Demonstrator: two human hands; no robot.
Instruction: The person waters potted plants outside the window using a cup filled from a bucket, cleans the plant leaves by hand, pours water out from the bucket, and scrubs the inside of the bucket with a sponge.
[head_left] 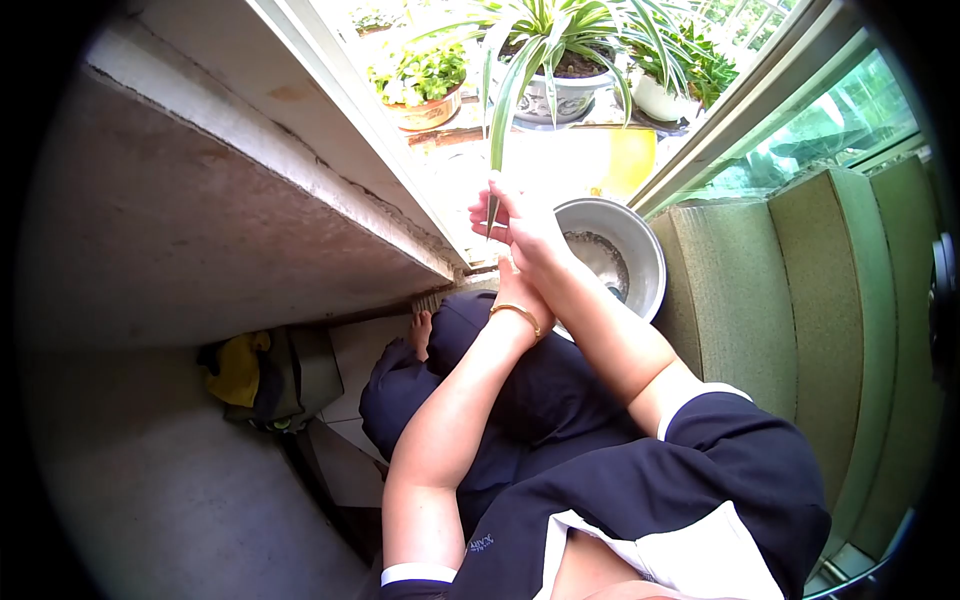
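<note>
A long striped spider plant leaf [509,98] hangs down from its pot toward me, and its narrow tip lies in my right hand [530,225]. The fingers of that hand are curled about the leaf. My left hand [525,292], with a gold bracelet at its wrist, is just below, against or close to my right wrist. Most of its fingers are hidden behind my right hand and forearm, so their pose does not show. The spider plant [555,30] grows in a patterned white pot [553,98] on the sill. Beside my right forearm stands a grey metal basin [648,265] with some water.
A potted leafy plant [420,75] stands left of the spider plant, and another white pot [662,98] stands right. A wall [220,210] and window frame [365,140] bound the left. Green ridged padding [730,290] is at the right. A bag with yellow cloth [238,370] lies lower left.
</note>
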